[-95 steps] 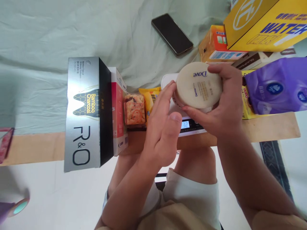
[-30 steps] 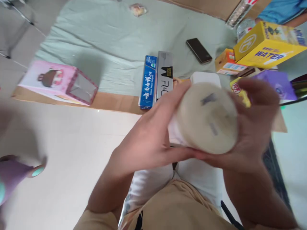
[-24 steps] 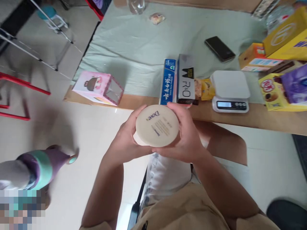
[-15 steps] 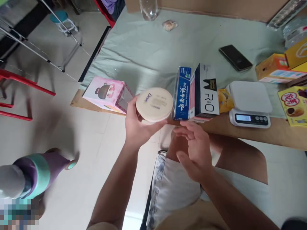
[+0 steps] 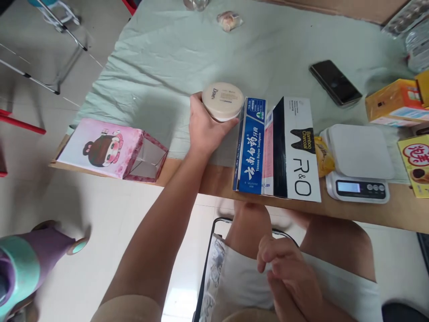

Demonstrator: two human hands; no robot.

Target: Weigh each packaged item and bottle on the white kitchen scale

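My left hand (image 5: 206,127) is wrapped around a round cream Dove jar (image 5: 224,99), gripping it from the left and front at the table. Whether the jar's base touches the cloth cannot be made out. Just right of the jar, a blue toothpaste box (image 5: 252,147) lies at the table's front edge, with a black and white R&O bamboo charcoal box (image 5: 299,150) beside it. My right hand (image 5: 290,270) is over my lap, holding nothing, its fingers loosely bent and the thumb apart from them.
A pink and white box (image 5: 107,150) with a cartoon girl lies at left. A white digital scale (image 5: 358,152) stands at right beside a yellow packet (image 5: 324,156). A black phone (image 5: 335,83) lies behind it. Yellow snack boxes (image 5: 390,103) stand at far right.
My left hand has carried the jar forward from the front edge to over the table. My right hand has drawn back over my lap, its fingers more bent. The view has shifted.
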